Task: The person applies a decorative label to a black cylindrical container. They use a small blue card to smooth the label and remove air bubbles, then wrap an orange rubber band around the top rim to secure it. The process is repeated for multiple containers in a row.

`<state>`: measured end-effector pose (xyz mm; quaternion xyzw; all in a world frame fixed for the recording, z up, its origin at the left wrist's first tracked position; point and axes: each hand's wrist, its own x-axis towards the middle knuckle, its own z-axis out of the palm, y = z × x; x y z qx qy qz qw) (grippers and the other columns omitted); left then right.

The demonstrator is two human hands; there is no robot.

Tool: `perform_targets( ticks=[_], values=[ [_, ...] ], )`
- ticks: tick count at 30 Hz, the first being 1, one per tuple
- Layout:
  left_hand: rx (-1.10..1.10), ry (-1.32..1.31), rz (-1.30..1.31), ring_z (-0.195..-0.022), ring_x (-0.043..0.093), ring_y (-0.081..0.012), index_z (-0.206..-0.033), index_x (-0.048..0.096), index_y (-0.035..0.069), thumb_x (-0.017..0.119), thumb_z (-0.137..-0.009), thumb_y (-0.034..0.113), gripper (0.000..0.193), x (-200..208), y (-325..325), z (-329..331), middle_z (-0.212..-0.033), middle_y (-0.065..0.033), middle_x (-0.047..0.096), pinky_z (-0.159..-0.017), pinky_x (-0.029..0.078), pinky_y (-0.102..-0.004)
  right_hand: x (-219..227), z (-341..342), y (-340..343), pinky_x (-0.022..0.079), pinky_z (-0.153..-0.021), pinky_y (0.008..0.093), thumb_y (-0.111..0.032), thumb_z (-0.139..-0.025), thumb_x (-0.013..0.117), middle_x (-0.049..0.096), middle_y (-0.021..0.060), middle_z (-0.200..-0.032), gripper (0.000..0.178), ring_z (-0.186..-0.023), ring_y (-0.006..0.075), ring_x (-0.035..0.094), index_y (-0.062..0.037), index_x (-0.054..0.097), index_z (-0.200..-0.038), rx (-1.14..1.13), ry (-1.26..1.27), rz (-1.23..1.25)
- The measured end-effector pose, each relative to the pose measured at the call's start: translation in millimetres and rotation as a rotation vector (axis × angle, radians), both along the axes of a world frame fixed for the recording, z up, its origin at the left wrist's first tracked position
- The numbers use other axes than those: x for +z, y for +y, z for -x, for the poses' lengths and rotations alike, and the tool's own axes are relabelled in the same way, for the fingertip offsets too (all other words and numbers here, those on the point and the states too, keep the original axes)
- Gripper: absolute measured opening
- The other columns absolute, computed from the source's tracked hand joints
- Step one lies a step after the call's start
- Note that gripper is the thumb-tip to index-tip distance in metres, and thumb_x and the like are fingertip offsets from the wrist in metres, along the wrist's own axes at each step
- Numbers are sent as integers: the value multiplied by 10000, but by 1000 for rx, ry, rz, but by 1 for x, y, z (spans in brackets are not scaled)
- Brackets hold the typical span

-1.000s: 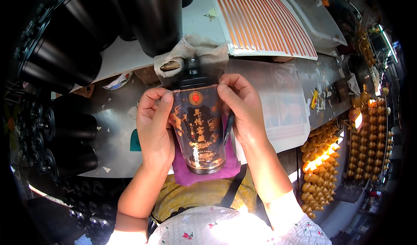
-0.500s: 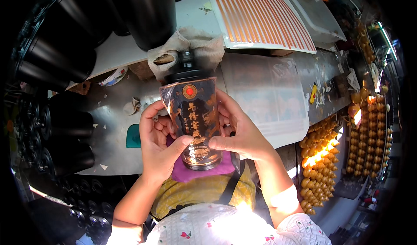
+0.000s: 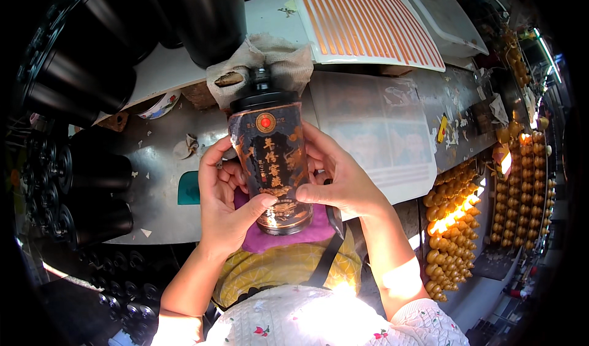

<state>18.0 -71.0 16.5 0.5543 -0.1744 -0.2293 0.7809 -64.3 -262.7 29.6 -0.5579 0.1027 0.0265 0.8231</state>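
Note:
A black bottle [image 3: 276, 162] with a narrow neck lies across my lap, its neck pointing away from me. A dark label [image 3: 273, 140] with gold lettering and a round red-and-gold emblem covers its body. My left hand [image 3: 230, 192] curls round the bottle's left side, thumb pressed on the label near the base. My right hand [image 3: 334, 180] grips the other side, its thumb also on the lower label. The fingers behind the bottle are partly hidden. Under the base lies a purple cloth [image 3: 288, 238], and past the neck sits a stained, crumpled cloth [image 3: 288, 60].
Large black bottles [image 3: 208, 20] stand at the far left, with smaller ones [image 3: 98, 223] below. Beyond is a sheet of orange strips [image 3: 368, 20]; nearer lies a translucent sheet [image 3: 374, 131]. A yellow cutter [image 3: 442, 128] rests at right, near strung golden gourd-shaped pieces [image 3: 451, 235].
The label's upper edge, sticking out past the bottle's shoulder before, now lies closer round it. My thumbs stay on the lower label, and the bottle has shifted very slightly.

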Motion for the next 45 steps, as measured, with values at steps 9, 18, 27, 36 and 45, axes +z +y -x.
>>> perform_targets(
  ticks=[9, 18, 27, 36, 45],
  values=[
    [-51, -724, -403, -1110, 485, -260, -1567, 127, -22, 800, -785, 374, 1105, -15, 29, -4, -1237, -158, 551, -1032, 345, -387, 4, 5, -4, 438, -706, 217, -84, -692, 863, 500, 119, -1389, 1195, -740, 76, 440, -97, 90, -1603, 96, 27, 93],
    [-231, -600, -427, -1188, 399, -347, -1571, 146, -20, 666, -862, 533, 1038, -31, 38, 0, -1558, -212, 334, -1099, 207, -462, 14, 9, -11, 460, -727, 229, -66, -681, 860, 406, 181, -1505, 1229, -757, 107, 476, -112, 51, -1605, 193, 27, 270],
    [-192, -670, -458, -1188, 373, -343, -1572, 191, 6, 601, -878, 628, 1018, -10, 18, -26, -1522, -229, 343, -1107, 219, -466, 9, 1, -4, 471, -788, 287, -322, -773, 841, 342, 166, -1534, 1094, -919, 175, 527, -171, 149, -1607, -17, -267, 728],
    [-222, -570, -400, -1241, 363, -352, -1580, 77, -10, 688, -787, 663, 1207, -15, 13, -35, -1531, -227, 336, -1144, 195, -463, 8, -2, -1, 473, -827, 319, -397, -756, 844, 333, 154, -1535, 1115, -1034, 217, 519, -162, 162, -1605, -25, -226, 630],
    [-247, -491, -374, -1395, 299, -413, -1561, -53, -41, 712, -692, 749, 1402, -17, 11, -32, -1545, -279, 269, -1167, 185, -479, -5, -7, -6, 473, -854, 323, -372, -711, 869, 370, 155, -1521, 1177, -1003, 210, 537, -161, 137, -1609, -3, -295, 636]
  ],
)
